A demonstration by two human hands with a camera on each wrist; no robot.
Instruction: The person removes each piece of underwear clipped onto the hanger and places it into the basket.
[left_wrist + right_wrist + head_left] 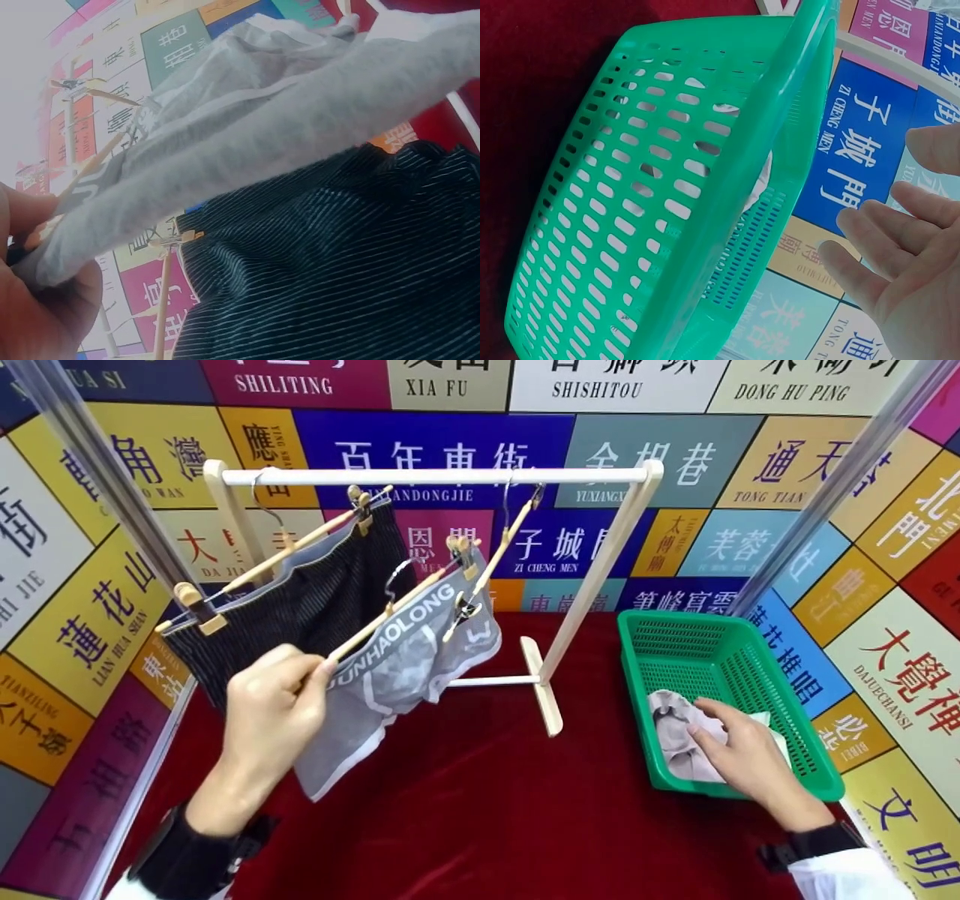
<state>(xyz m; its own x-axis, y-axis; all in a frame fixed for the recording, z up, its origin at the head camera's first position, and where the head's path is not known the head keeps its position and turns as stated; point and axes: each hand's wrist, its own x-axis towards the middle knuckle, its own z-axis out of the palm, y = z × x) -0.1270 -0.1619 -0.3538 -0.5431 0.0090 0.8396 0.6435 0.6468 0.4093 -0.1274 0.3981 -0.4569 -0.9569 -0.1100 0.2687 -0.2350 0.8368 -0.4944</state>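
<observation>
In the head view my left hand (277, 712) pinches the near end of a wooden clip hanger (397, 604). Grey boxer briefs (401, 656) with a lettered waistband hang from it, clipped at the far end. The left wrist view shows the thumb and fingers at the corner of the briefs' waistband. Behind them, black striped shorts (300, 592) hang clipped to another hanger (292, 547) on the rack. My right hand (742, 746) is over the green basket (634, 660), above a pale pinkish-grey cloth (686, 739). Its fingers (870, 240) look relaxed and hold nothing.
A white wooden rack has a top rail (442, 476) and a foot (544, 690) on a dark red cloth (525, 802). Another clip hanger (499, 559) hangs on the rail, near the briefs. Printed panels (892, 660) surround the area.
</observation>
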